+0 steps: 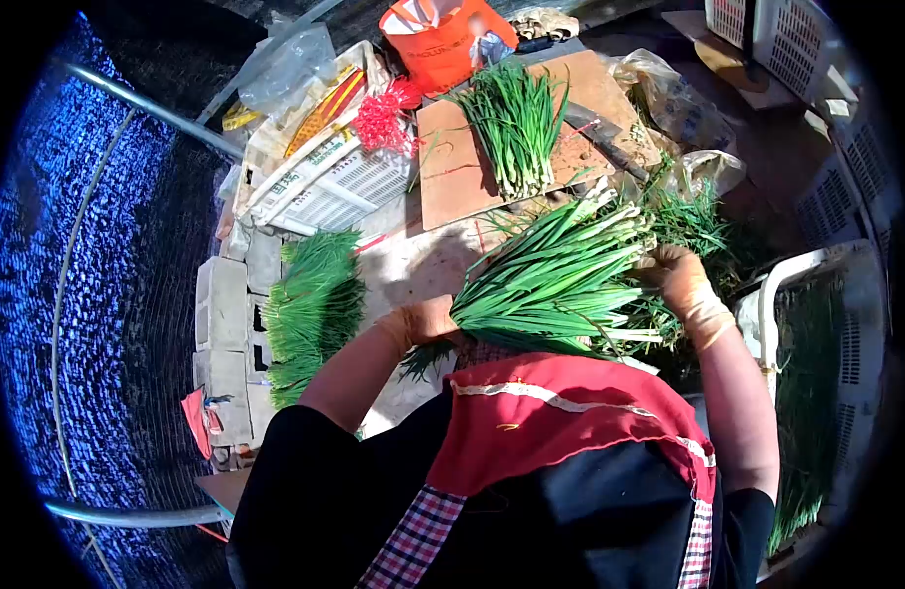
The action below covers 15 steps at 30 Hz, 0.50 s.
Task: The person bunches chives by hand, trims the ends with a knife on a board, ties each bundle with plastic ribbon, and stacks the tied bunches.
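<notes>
A big loose bunch of garlic chives (550, 280) lies across my lap, pale stem ends to the right and green leaves to the left. My left hand (435, 322), in an orange-tan glove, is wrapped round the leafy end; part of its fingers is hidden under the leaves. At the stem ends, my gloved right hand (673, 280) has its fingers curled in on the stalks. Ahead, a neat bundle of chives (516, 128) rests on a wooden board (452, 191), beside a large knife (604, 137).
More chives (315, 304) stand in a row at the left by concrete blocks (221, 304). Behind them sits a white crate (325, 187) with pink-red ties (385, 116). An orange bag (438, 54) is at the back. Loose greens (693, 226) and a white crate (855, 344) flank my right.
</notes>
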{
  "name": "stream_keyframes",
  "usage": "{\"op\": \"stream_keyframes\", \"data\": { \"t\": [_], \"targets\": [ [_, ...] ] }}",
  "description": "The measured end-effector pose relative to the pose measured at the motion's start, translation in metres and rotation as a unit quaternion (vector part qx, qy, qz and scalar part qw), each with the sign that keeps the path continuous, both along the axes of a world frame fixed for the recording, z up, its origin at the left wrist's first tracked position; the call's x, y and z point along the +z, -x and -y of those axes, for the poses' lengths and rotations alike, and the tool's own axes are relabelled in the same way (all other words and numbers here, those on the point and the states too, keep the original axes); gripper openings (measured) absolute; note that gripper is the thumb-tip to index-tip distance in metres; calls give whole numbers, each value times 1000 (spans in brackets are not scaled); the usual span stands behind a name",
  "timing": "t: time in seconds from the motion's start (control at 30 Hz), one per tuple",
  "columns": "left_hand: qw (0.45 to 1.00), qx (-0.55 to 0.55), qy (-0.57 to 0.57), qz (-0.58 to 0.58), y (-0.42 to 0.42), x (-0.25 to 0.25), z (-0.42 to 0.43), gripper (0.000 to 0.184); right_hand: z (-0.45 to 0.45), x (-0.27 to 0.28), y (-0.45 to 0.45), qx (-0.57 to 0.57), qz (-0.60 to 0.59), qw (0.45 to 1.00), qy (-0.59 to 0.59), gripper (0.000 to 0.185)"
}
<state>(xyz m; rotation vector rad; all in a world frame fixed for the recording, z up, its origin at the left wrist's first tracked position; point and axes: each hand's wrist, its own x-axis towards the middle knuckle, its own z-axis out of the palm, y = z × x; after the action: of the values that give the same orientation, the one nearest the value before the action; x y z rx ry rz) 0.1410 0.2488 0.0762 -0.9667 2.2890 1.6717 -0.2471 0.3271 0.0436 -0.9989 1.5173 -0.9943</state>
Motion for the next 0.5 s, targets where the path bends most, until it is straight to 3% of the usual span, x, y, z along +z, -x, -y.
{"op": "stream_keyframes", "data": {
  "t": [0.03, 0.07, 0.1, 0.13, 0.17, 0.2, 0.23, 0.27, 0.3, 0.33, 0.4, 0.43, 0.5],
  "targets": [
    [998, 28, -51, 26, 6, 14, -5, 27, -3, 5, 13, -28, 74, 997, 6, 11],
    [994, 28, -46, 97, 9, 22, -5, 27, -15, 70, 14, -40, -205, 977, -37, 10],
    [994, 32, -42, 94, 5, 16, -2, 27, -15, 51, 51, -28, -443, 896, -25, 8],
    [997, 25, -29, 67, 0, 5, 0, 28, -14, 33, 88, -45, -655, 753, -42, 10],
    [999, 17, -18, 41, -3, -2, 1, 28, -36, 56, 104, -91, -642, 757, 85, 10],
    [996, 39, -55, 54, 9, 18, -2, 29, -40, 70, 117, -49, -677, 734, -28, 14],
    [997, 40, -53, 50, 7, 15, -1, 29, -43, 78, 113, -77, -662, 745, -28, 35],
    [996, 44, -28, 66, 2, 7, 0, 30, -38, 78, 107, -86, -620, 770, 119, 53],
    [995, 48, -1, 82, -1, -1, 1, 31, -25, 91, 76, -83, -293, 926, 222, 54],
    [995, 58, -17, 83, -2, -9, 2, 31, -21, 112, 40, -39, -320, 897, 303, 59],
    [991, 75, -49, 101, 7, 5, -1, 32, -19, 151, -17, 96, -419, 834, 346, 68],
    [985, 93, -83, 121, 12, 16, -3, 33, -12, 149, -39, 100, -439, 824, 343, 62],
    [982, 105, -101, 123, 12, 17, -6, 37, 10, 117, -49, 124, -439, 768, 449, 44]
  ]
}}
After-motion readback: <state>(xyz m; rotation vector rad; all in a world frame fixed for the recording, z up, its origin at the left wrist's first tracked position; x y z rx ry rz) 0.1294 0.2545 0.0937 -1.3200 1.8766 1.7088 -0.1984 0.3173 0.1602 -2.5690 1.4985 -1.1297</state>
